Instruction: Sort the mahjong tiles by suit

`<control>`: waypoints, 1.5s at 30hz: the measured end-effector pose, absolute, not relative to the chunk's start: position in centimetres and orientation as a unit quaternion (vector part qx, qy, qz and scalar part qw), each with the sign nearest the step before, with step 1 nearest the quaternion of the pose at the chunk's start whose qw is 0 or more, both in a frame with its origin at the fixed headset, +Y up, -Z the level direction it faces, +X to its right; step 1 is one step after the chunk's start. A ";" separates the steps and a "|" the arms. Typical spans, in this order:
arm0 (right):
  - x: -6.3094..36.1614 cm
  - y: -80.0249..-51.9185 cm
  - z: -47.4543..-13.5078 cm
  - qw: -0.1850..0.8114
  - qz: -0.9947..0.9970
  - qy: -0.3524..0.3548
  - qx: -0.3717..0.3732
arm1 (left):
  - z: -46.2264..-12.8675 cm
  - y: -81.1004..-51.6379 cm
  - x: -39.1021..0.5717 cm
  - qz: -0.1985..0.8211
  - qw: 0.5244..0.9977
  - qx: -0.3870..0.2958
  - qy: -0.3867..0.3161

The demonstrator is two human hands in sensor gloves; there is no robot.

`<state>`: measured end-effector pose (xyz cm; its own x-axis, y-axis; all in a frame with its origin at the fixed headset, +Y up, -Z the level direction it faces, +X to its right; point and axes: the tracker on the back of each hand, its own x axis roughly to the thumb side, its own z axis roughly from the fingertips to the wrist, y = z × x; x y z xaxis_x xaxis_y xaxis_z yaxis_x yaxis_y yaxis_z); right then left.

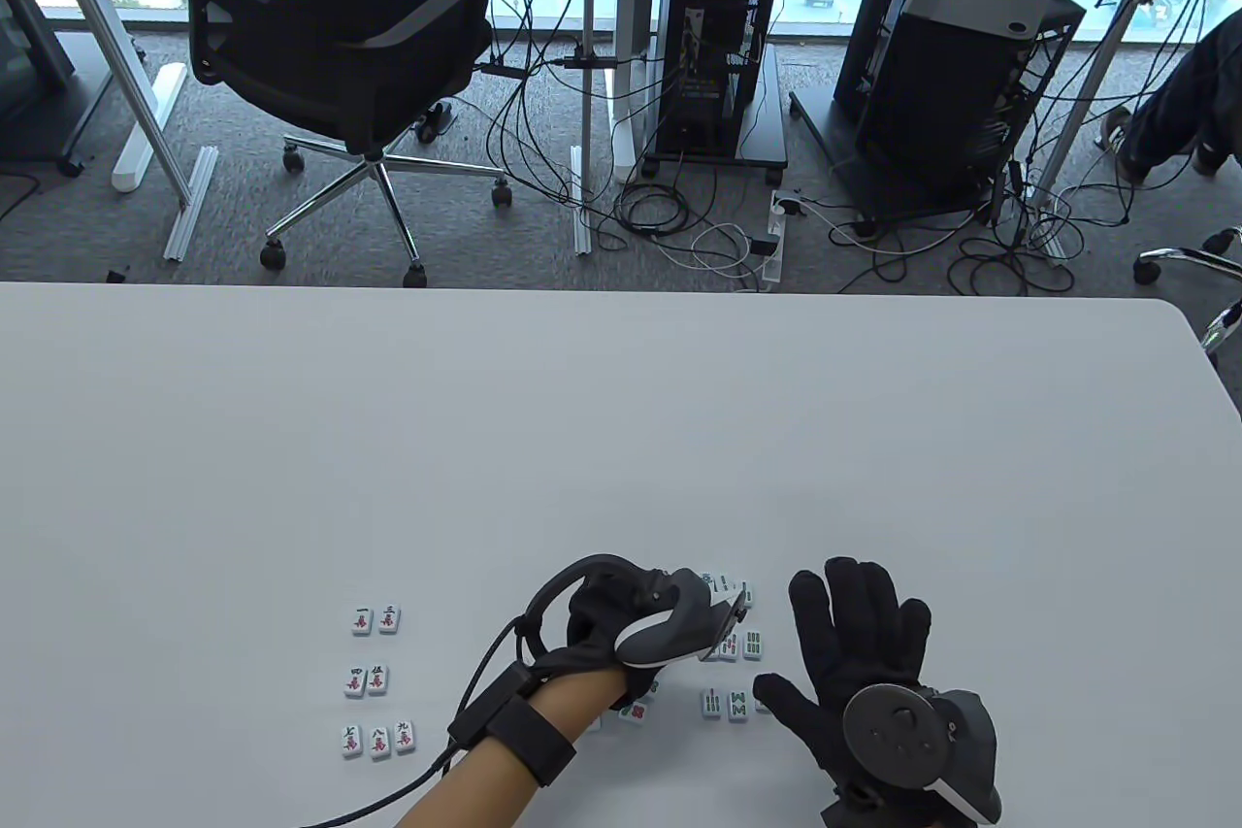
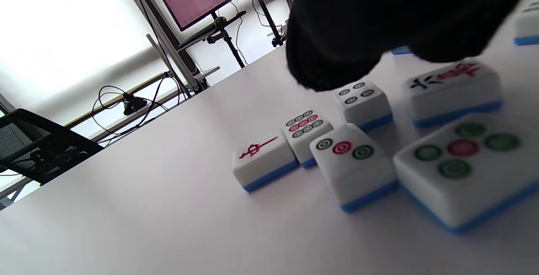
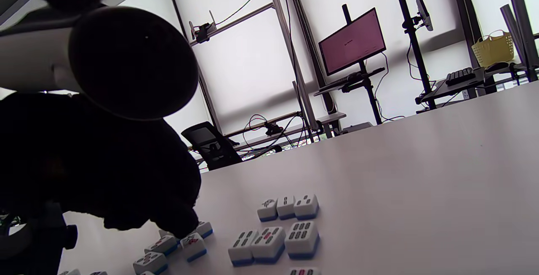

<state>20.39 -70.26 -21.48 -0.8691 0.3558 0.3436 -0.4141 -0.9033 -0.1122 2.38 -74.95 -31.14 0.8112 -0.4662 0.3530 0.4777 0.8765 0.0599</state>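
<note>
1. Table: white. Only the table view shows the whole layout; the wrist views see just the tile patches near each hand.
2. Right hand: flat, palm down, fingers spread and straight, pointing to the far edge, holding nothing. Its tracker sits on the back of the hand.
3. Left hand: angled in toward the right hand, with the back and its tracker up. The fingers reach down over tiles and are hidden in the table view. In the left wrist view, dark fingertips hang just above or on a four-circle tile; can't tell if they pinch it.
4. Character tiles: three rows well to the left of the left hand, face up, long axes pointing to the far edge. Neither wrist view shows them.
5. Bamboo tiles: between the two hands, face up, upright like the character tiles. The right wrist view shows them as rows.
6. Circle tiles, left wrist view only: a three-circle tile and a five-circle tile lie under the left hand, skewed. Beside them are a nine-circle tile and a red-sword tile.
</note>
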 end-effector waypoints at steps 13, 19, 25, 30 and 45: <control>20.3 -70.2 -21.4 0.200 0.962 -0.090 0.161 | -30.6 -74.9 3.2 -0.169 0.962 -0.059 -0.206; 20.3 -70.2 -21.4 0.195 0.963 -0.089 0.162 | -30.5 -75.8 3.6 -0.174 0.958 -0.086 -0.209; 20.2 -70.2 -21.4 0.193 0.964 -0.088 0.162 | -31.0 -76.4 3.8 -0.147 0.963 -0.114 -0.195; 20.2 -70.2 -21.4 0.194 0.963 -0.088 0.162 | -31.0 -76.1 3.3 -0.133 0.963 -0.116 -0.205; 20.0 -70.2 -21.4 0.183 0.966 -0.086 0.164 | -30.1 -68.8 -11.2 -0.073 0.982 -0.086 -0.152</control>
